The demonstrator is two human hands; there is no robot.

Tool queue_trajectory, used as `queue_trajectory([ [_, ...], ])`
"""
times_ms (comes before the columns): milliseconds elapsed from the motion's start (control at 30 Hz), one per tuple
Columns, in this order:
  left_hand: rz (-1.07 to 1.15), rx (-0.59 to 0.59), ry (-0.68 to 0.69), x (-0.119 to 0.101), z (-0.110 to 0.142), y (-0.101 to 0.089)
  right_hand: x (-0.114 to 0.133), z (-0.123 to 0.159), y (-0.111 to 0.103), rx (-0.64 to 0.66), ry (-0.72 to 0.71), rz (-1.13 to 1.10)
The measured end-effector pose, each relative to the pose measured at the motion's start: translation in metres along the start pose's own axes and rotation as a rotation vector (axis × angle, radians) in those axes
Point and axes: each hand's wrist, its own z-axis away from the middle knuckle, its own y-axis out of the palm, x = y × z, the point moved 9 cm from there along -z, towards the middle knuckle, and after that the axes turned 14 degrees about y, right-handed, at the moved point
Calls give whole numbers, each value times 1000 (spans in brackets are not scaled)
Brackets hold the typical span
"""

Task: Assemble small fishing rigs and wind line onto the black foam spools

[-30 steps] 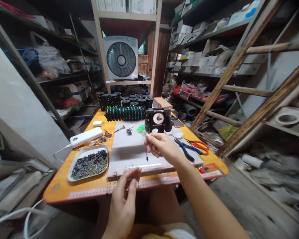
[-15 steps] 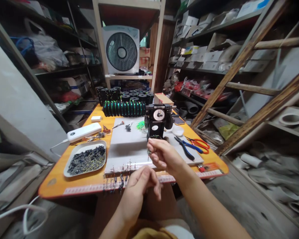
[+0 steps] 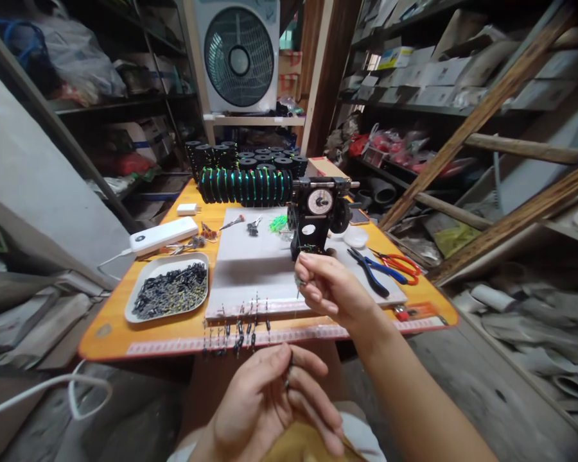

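Note:
My left hand (image 3: pixel 270 394) is low in front of the table edge, palm up. Its thumb and index finger pinch a small dark piece (image 3: pixel 288 376) that is partly hidden; the other fingers are loosely curled. Above it and to the right, my right hand (image 3: pixel 334 289) is closed in a pinch around a thin dark strand (image 3: pixel 298 290), just in front of a black winding machine (image 3: pixel 315 221). Several thin strands with small black pieces (image 3: pixel 241 330) hang over the front edge of the white board (image 3: pixel 250 276).
A tray (image 3: pixel 131 313) of small black parts and a white power bank (image 3: pixel 164 235) are on the left. Blue-handled pliers (image 3: pixel 373 273) and orange-handled scissors (image 3: pixel 402 264) lie right. Black spools (image 3: pixel 264 154) stand behind a green-wound black roll (image 3: pixel 245 186).
My left hand has moved from the board's front edge down and towards me, its palm turning up with the small dark piece. My right hand keeps its pinch near the machine. The view tilts down.

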Motion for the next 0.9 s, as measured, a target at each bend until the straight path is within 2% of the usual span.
queue_trajectory([
  [167,38,35,-24,2,3,2,1,2,0,2,-8,3],
  [433,19,6,-46,4,4,1,3,3,1,-16,-8,35],
  [533,-198,-16,19,-8,-1,-3,8,5,1,-19,-24,84],
  [667,-787,-64,246,-46,-13,-1,23,14,2,-66,-92,250],
  [733,-856,-67,310,-58,-23,5,33,20,5,-98,-132,362],
  [900,-818,-94,366,-73,-48,16,52,31,15,-196,-201,647],
])
